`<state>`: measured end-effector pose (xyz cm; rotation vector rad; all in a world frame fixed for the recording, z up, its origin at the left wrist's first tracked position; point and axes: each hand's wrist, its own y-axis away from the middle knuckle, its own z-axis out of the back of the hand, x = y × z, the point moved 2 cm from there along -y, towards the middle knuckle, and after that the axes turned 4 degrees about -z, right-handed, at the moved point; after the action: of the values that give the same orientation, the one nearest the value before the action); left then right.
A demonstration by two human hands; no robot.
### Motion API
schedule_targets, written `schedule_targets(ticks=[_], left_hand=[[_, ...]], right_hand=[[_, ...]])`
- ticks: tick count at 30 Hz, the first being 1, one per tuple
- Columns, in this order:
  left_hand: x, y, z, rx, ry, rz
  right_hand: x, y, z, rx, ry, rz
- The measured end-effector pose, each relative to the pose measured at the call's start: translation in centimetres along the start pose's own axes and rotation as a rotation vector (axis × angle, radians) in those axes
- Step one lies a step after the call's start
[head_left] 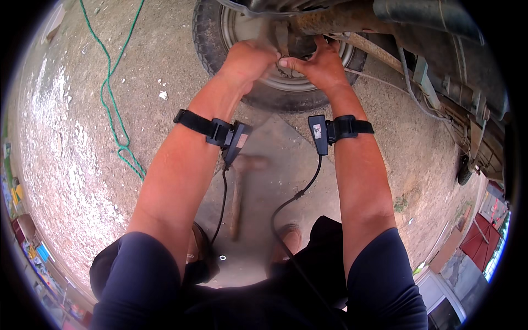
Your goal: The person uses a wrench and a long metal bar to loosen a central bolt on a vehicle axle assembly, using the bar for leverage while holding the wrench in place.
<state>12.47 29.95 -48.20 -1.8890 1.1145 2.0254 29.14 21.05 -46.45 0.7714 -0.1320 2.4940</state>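
At the inner side of a wheel with a black tire (264,100) and a dull metal rim (294,84), both my hands work close together by the hub. My left hand (248,61) is closed, its fingertips pinching something too hidden to name. Beside it, my right hand (322,65) stretches its thumb toward the left fingertips while its other fingers curl round a part at the hub, which they cover. A rusty axle tube (341,21) runs just above the right hand.
A hammer (236,201) lies blurred on the ground between my shoes, with a small ring (223,257) nearby. Green rope (110,99) trails along the left. The vehicle's underside, with a hanging cable (407,77) and frame rails (429,91), fills the upper right.
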Motion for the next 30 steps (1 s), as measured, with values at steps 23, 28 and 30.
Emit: schedule_targets(ticks=[23,28,30], left_hand=[[-1.1,1.9,0.9,-0.101,0.204,0.079],[-0.3,1.3,1.0,-0.113,0.028,0.113],[-0.2,1.1,0.7,-0.092,-0.029,0.149]], right_hand=[[-0.4,0.0,-0.1,-0.028,-0.014,0.042],[-0.3,0.0,-0.2,-0.035,-0.008,0.009],[-0.4,0.0,-0.1,0.015,-0.006,-0.019]])
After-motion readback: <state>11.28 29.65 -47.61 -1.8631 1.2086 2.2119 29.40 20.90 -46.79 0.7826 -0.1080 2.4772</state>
